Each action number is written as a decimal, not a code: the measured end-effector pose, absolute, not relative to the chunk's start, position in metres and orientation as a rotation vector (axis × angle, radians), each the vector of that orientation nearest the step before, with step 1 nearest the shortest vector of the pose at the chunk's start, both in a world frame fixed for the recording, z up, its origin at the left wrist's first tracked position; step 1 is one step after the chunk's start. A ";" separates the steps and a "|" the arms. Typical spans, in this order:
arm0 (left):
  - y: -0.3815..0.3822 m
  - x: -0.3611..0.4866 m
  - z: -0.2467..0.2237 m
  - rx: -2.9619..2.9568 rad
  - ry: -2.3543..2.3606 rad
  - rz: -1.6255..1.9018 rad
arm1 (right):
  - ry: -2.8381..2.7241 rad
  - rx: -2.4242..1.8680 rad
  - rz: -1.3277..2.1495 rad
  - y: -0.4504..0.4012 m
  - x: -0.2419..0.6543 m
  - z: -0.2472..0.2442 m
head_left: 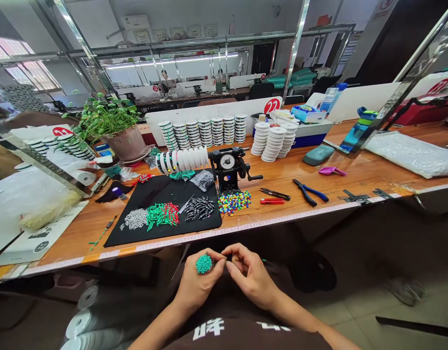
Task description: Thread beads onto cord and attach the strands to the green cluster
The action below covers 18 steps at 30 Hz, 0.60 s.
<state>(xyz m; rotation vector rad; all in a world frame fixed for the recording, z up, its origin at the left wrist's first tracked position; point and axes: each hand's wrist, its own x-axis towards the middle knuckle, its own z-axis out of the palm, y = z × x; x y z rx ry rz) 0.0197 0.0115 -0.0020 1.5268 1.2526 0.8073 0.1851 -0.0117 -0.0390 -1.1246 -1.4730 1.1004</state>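
Note:
My left hand (198, 283) is closed in front of the table edge. A round cluster of green beads (203, 264) shows at the top of its fist, held by the curled fingers. My right hand (252, 278) is pinched, with its thumb and fingertips close to those of the left. Whatever lies between the fingertips is too small to make out. On the black mat (132, 237) above my hands lie silver beads (135, 219), green and red tube beads (162, 215) and black tube beads (199, 208).
A black hand-cranked winder (229, 167) carries a row of white spools (189, 159). Multicoloured beads (234, 201), black snips (275, 194), a red case (272, 201) and blue-handled pliers (310, 192) lie near the edge. Behind stand stacked spools (274, 144) and a potted plant (124, 143).

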 end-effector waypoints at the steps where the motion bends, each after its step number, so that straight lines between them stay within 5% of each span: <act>1: 0.012 0.019 -0.002 1.534 1.249 0.804 | -1.525 -1.167 1.010 -0.012 0.186 -0.038; 18: 0.015 0.015 -0.004 1.601 1.244 0.770 | -1.767 -1.201 0.554 -0.012 0.184 -0.031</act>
